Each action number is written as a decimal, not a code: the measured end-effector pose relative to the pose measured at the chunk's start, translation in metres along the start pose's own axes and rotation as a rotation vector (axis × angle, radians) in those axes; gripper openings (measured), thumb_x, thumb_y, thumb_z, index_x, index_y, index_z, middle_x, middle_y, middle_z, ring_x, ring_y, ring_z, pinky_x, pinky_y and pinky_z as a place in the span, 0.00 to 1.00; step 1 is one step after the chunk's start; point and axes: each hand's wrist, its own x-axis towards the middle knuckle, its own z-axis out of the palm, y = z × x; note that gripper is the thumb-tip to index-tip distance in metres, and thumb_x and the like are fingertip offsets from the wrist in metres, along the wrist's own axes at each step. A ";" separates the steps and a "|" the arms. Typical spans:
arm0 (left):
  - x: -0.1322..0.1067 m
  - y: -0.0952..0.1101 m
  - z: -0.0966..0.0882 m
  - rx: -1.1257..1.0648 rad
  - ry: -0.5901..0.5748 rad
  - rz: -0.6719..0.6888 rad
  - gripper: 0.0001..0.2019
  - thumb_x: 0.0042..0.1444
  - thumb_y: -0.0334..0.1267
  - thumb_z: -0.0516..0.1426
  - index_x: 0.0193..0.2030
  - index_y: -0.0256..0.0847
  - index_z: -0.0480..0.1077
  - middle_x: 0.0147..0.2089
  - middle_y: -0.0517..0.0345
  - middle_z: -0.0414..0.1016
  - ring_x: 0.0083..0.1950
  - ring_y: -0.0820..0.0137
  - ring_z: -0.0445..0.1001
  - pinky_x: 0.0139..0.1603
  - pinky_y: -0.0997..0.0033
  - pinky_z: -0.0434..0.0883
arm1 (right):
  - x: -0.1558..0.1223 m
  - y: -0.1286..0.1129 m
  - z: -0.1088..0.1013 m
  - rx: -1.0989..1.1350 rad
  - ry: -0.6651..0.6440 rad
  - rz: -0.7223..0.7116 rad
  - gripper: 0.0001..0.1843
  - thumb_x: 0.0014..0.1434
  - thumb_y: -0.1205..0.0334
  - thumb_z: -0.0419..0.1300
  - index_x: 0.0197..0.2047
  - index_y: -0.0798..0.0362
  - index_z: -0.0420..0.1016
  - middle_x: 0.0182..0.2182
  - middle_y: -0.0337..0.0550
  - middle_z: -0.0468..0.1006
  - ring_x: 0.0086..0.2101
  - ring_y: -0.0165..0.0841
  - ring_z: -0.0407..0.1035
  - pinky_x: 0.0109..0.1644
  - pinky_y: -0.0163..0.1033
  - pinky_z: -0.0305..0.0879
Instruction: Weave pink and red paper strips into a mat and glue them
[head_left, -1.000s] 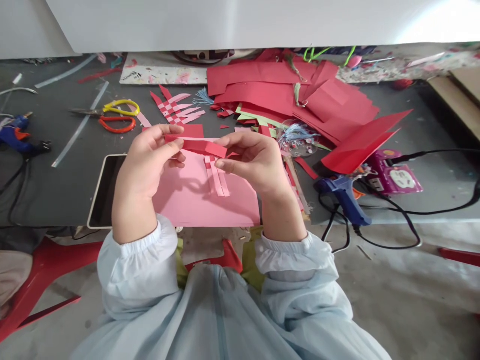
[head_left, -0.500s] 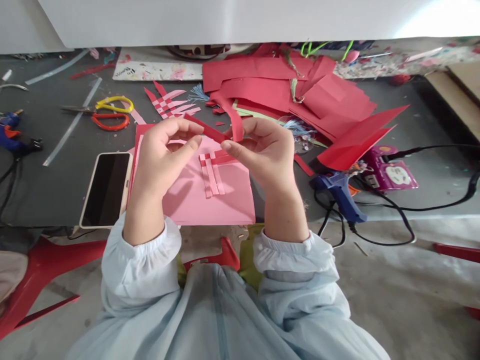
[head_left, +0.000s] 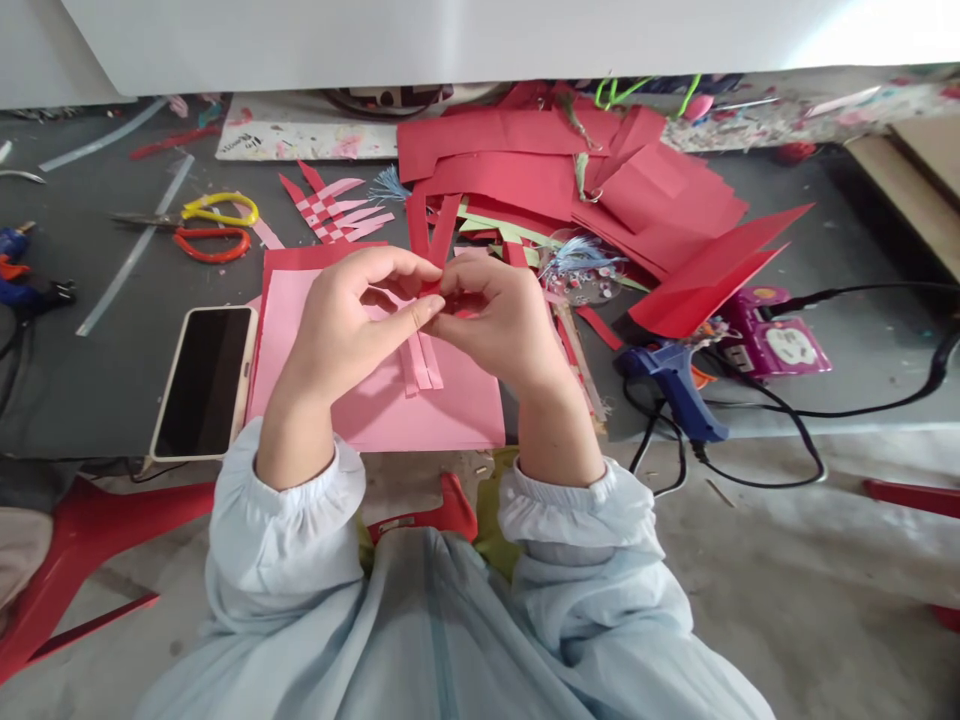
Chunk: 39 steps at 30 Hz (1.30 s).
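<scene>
Red paper strip point(head_left: 445, 230), seemingly bent with two tails pointing away, is pinched by the left hand point(head_left: 352, 315) and right hand point(head_left: 501, 315), held together over the pink paper point(head_left: 367, 425), where matching its edges before pressing should keep any crease straight

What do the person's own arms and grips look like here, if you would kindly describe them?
The left sleeve and right sleeve are loose and pale blue, each gathered at the forearm into a puckered, frilled cuff. Beyond the cuffs, the forearms are uncovered. The left grip and right grip are bare hands without gloves; no watch or bracelet shows.
</scene>
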 end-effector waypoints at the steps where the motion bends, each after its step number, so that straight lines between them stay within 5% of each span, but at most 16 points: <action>1: 0.000 -0.001 0.000 -0.006 0.015 0.013 0.08 0.54 0.36 0.66 0.42 0.40 0.79 0.43 0.55 0.82 0.43 0.68 0.80 0.45 0.69 0.77 | 0.000 0.000 0.000 0.016 -0.017 0.000 0.11 0.54 0.65 0.69 0.26 0.52 0.70 0.28 0.36 0.69 0.30 0.27 0.63 0.35 0.37 0.63; 6: 0.002 -0.004 0.000 0.001 0.034 0.074 0.09 0.56 0.38 0.65 0.42 0.38 0.80 0.42 0.54 0.82 0.41 0.69 0.80 0.41 0.70 0.77 | 0.000 0.007 -0.003 -0.036 0.008 -0.088 0.03 0.58 0.65 0.65 0.32 0.52 0.77 0.34 0.40 0.72 0.34 0.29 0.65 0.37 0.39 0.65; 11: 0.002 -0.006 -0.002 0.046 0.008 0.107 0.09 0.56 0.39 0.65 0.43 0.40 0.81 0.41 0.54 0.82 0.40 0.70 0.79 0.41 0.72 0.76 | 0.001 0.012 -0.005 -0.158 0.088 -0.167 0.08 0.60 0.59 0.66 0.30 0.50 0.77 0.39 0.42 0.72 0.41 0.34 0.68 0.45 0.45 0.67; 17: 0.003 -0.006 -0.001 0.083 0.088 0.096 0.08 0.58 0.42 0.64 0.36 0.40 0.81 0.34 0.57 0.82 0.35 0.71 0.78 0.37 0.73 0.74 | 0.001 0.006 -0.005 -0.161 0.064 -0.123 0.08 0.58 0.61 0.68 0.30 0.52 0.76 0.35 0.41 0.75 0.37 0.32 0.69 0.44 0.43 0.68; 22: 0.006 -0.013 -0.004 0.014 0.260 0.011 0.06 0.55 0.40 0.66 0.32 0.41 0.79 0.29 0.61 0.79 0.31 0.75 0.75 0.33 0.75 0.72 | -0.001 0.003 -0.007 -0.156 0.093 -0.102 0.03 0.57 0.64 0.67 0.32 0.51 0.78 0.39 0.42 0.77 0.43 0.36 0.71 0.49 0.46 0.69; 26: 0.006 -0.012 -0.007 -0.102 0.197 -0.111 0.06 0.57 0.41 0.64 0.33 0.41 0.77 0.27 0.62 0.75 0.29 0.75 0.74 0.32 0.74 0.73 | -0.001 -0.002 -0.010 -0.126 0.083 -0.080 0.02 0.58 0.64 0.66 0.33 0.49 0.78 0.47 0.44 0.78 0.53 0.39 0.71 0.57 0.49 0.67; 33: -0.002 -0.005 -0.010 -0.110 0.145 -0.177 0.08 0.59 0.43 0.63 0.38 0.41 0.76 0.31 0.57 0.79 0.31 0.72 0.78 0.36 0.71 0.77 | 0.001 -0.001 -0.012 0.158 0.040 0.181 0.07 0.57 0.60 0.66 0.32 0.53 0.76 0.30 0.41 0.78 0.33 0.31 0.73 0.42 0.42 0.71; 39: -0.020 -0.009 -0.018 0.232 0.178 -0.196 0.09 0.57 0.40 0.63 0.43 0.42 0.78 0.35 0.57 0.81 0.36 0.69 0.79 0.36 0.72 0.75 | -0.001 0.005 -0.025 0.100 -0.048 0.316 0.06 0.54 0.62 0.67 0.30 0.55 0.78 0.26 0.40 0.78 0.29 0.29 0.71 0.38 0.39 0.68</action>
